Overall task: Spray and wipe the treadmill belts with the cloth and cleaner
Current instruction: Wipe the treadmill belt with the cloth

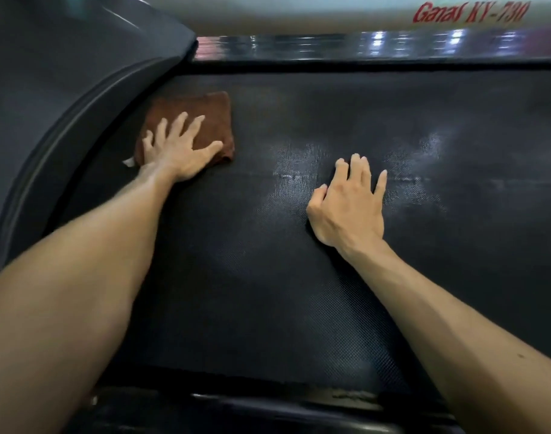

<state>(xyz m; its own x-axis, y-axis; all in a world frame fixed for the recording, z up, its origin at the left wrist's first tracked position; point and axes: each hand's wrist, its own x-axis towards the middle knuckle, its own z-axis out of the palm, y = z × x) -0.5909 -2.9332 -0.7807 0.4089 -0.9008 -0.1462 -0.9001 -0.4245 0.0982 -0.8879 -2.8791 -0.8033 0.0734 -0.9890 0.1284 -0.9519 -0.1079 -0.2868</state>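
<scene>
The brown cloth (189, 126) lies folded on the far left part of the black treadmill belt (267, 292), close beside the curved dark housing (64, 89) that sweeps down the left side. The left hand (178, 151) presses flat on it with the fingers spread and straight, so nothing is clasped; the palm covers the cloth's near half. A small white tag (128, 161) pokes out at the cloth's near left corner. The right hand (349, 205) rests on the bare belt to the right of the middle, well apart from the cloth, its fingers bent at the knuckles with the tips down on the surface and nothing in it.

The belt is finely textured and shows pale, glossy patches around and beyond the right hand, with a faint line running across them. Along the far edge runs a shiny black side rail (361, 48) catching spots of light, and above it a pale frame bar (299, 14) carries red lettering (471, 12) that reads roughly "Ganas KY-730", blurred. A dark rail (267, 411) borders the near edge.

Both forearms run out of view at the bottom. The belt is cut off on the right. I see no cleaner bottle from here. The far background is smeared and hard to make out.
</scene>
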